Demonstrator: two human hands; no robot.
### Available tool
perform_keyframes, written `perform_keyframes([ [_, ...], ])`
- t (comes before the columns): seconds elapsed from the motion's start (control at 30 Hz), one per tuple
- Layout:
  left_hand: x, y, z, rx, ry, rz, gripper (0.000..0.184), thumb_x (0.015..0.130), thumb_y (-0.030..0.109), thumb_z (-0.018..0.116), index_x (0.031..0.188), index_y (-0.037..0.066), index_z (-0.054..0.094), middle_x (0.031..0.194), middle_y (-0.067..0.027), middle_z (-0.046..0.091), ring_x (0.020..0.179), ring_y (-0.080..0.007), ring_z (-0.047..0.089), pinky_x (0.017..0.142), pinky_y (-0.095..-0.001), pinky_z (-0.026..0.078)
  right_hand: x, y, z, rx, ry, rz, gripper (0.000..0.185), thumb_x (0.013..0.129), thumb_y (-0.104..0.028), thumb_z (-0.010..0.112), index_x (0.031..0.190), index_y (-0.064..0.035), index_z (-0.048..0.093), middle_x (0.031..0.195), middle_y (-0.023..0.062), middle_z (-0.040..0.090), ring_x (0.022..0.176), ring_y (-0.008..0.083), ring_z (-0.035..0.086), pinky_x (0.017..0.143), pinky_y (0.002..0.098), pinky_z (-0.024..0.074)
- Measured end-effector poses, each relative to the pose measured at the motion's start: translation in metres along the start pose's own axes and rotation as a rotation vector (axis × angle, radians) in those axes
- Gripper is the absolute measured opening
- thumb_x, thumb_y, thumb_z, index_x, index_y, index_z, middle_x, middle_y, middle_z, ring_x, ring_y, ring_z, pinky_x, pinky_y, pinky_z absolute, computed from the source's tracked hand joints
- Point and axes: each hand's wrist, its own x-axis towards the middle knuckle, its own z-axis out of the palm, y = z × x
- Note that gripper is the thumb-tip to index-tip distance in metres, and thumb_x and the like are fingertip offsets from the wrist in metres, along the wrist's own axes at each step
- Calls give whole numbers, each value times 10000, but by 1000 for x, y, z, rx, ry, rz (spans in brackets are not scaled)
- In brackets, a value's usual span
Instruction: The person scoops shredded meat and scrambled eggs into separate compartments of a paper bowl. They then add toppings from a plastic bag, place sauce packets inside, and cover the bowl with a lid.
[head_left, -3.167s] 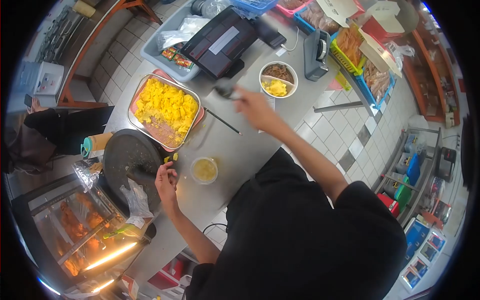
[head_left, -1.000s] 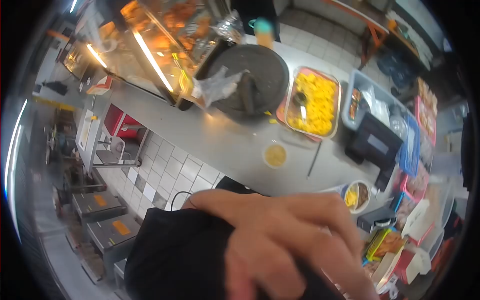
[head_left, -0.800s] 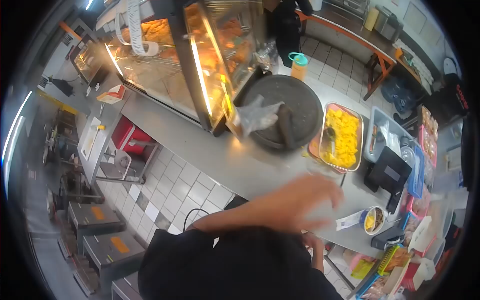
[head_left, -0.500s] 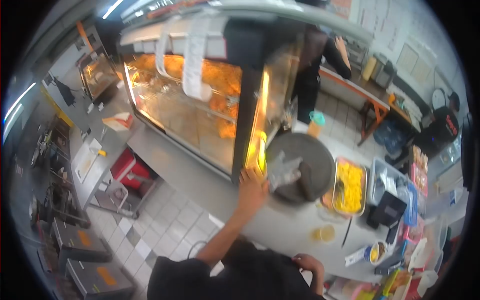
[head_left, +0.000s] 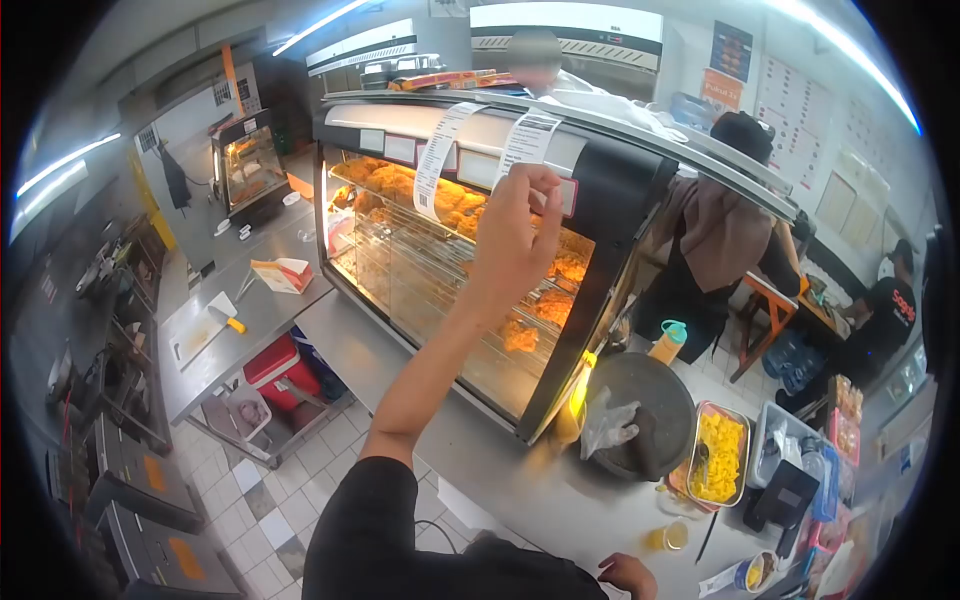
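My left hand (head_left: 522,215) is raised in front of the heated display case (head_left: 430,375), its fingers bent and closed at the lower part of the right printed paper slip (head_left: 530,138). A second slip (head_left: 438,165) hangs to its left. Fried pieces (head_left: 450,205) lie on racks behind the glass. My right hand (head_left: 628,574) is low at the counter's front edge, fingers loosely bent and apart, with nothing visible in it. Near it are a cup of pale yellow contents (head_left: 672,536) and a bowl (head_left: 752,572) with yellow and brown food.
On the counter (head_left: 440,455) are a dark round stone slab (head_left: 655,385), a plastic glove (head_left: 608,425), a tray of yellow food (head_left: 720,455), a blue bin (head_left: 768,445) and a black device (head_left: 787,493). People stand behind. A side table (head_left: 250,330) holds a cutting board (head_left: 200,330).
My left hand has risen from the case's lower corner to the paper slip. The view has tilted up, showing more of the case and room. My right hand remains low.
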Motion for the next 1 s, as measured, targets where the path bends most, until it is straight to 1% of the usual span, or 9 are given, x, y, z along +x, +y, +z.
perform_keyframes([
  [0.03, 1, 4, -1, -11, -11, 1, 106, 937, 100, 595, 998, 21, 560, 912, -91, 610, 720, -209, 586, 687, -327, 478, -5, -5, 7, 65, 23, 151, 259, 832, -348, 671, 931, -128, 765, 911, 115, 731, 885, 308, 687, 856, 389, 531],
  [0.13, -35, 15, 19, -160, -120, 126, 82, 927, 73, 595, 997, 36, 575, 883, -70, 608, 735, -173, 587, 671, -306, 466, 20, 3, 26, -51, -102, 69, 267, 806, -346, 669, 871, -105, 764, 892, 154, 722, 858, 311, 690, 804, 415, 526],
  [0.2, -71, 30, 27, -274, -497, 46, 116, 911, 82, 624, 1016, 50, 586, 879, -69, 620, 748, -200, 597, 689, -323, 479, 0, -42, 5, 89, -62, 175, 379, 842, -369, 573, 779, -28, 727, 863, 217, 691, 834, 392, 669, 758, 469, 516],
  [0.27, -94, 39, 32, -331, -722, 36, 133, 909, 101, 634, 1026, 55, 590, 883, -71, 625, 761, -214, 606, 702, -336, 485, -12, -56, -6, 163, 73, 103, 424, 850, -404, 621, 814, 6, 723, 841, 249, 680, 852, 396, 668, 772, 467, 512],
  [0.33, -111, 43, 36, -259, -1329, 59, 167, 908, 158, 641, 1042, 67, 597, 894, -85, 634, 815, -249, 623, 742, -367, 492, -14, -51, -4, 212, 53, 173, 399, 837, -395, 647, 828, -5, 729, 843, 240, 686, 861, 393, 669, 783, 464, 514],
  [0.47, -135, 34, 49, -273, -1529, -132, 238, 909, 198, 640, 1097, 64, 582, 922, -91, 632, 875, -278, 621, 783, -388, 483, -7, -27, 1, -74, -133, 165, 330, 846, -366, 667, 870, -44, 738, 834, 161, 715, 849, 330, 680, 781, 425, 522],
  [0.7, -197, 27, 106, 15, -1582, -106, 384, 906, 300, 660, 1153, 19, 571, 1037, -158, 659, 988, -309, 639, 855, -398, 501, -5, -29, -37, 236, 150, 24, 254, 840, -291, 681, 906, -47, 707, 880, 155, 708, 901, 328, 672, 793, 416, 518],
  [0.83, -205, 6, 186, 514, -1719, -142, 594, 855, 384, 677, 1235, -48, 528, 1269, -238, 576, 1173, -413, 550, 979, -471, 474, -14, -29, -55, 249, 103, 45, 292, 845, -326, 695, 919, -43, 685, 961, 190, 697, 950, 379, 648, 809, 458, 511],
  [1.0, -206, -142, 337, 903, -1014, -139, 423, 854, 275, 634, 1159, -14, 593, 1234, -210, 592, 1189, -345, 539, 943, -429, 490, -26, -10, -50, 299, 70, -13, 301, 869, -339, 691, 902, -40, 680, 934, 183, 694, 938, 371, 645, 803, 456, 505],
])
